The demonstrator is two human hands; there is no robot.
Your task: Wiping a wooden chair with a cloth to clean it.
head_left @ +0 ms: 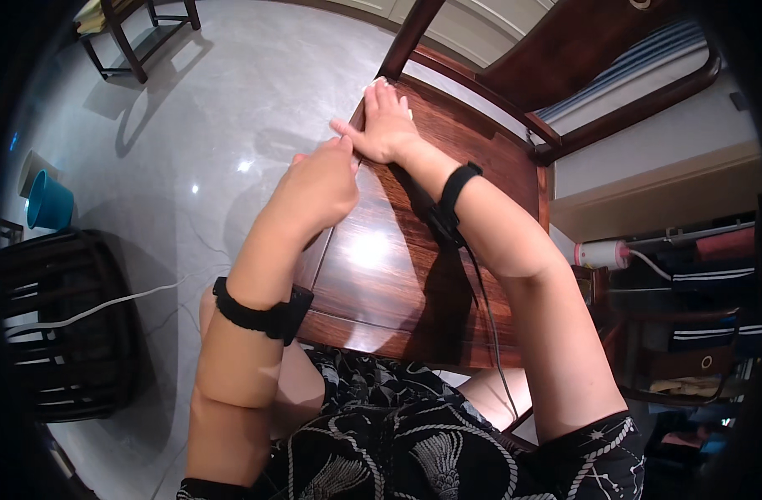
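Observation:
A dark reddish-brown wooden chair seat [339,275] with a glossy grain lies before me. At its far left corner, my right hand [385,125] rests flat, fingers stretched forward and thumb out to the left. White edges of what looks like a thin cloth [410,112] show under and beside those fingers. Nearer to me, my left hand [318,183] is closed at the seat's left edge, its fingers curled round the rim. The fingertips there are mostly hidden. Each forearm wears a black strap [260,312] with a small dark box.
The seat's curved backrest [548,42] and frame rise at the far right. A dark slatted stool [72,325] and a blue bucket [49,200] stand on the left. One thin cable [488,308] hangs by my right arm. Clothes and a white-pink appliance [602,254] are right.

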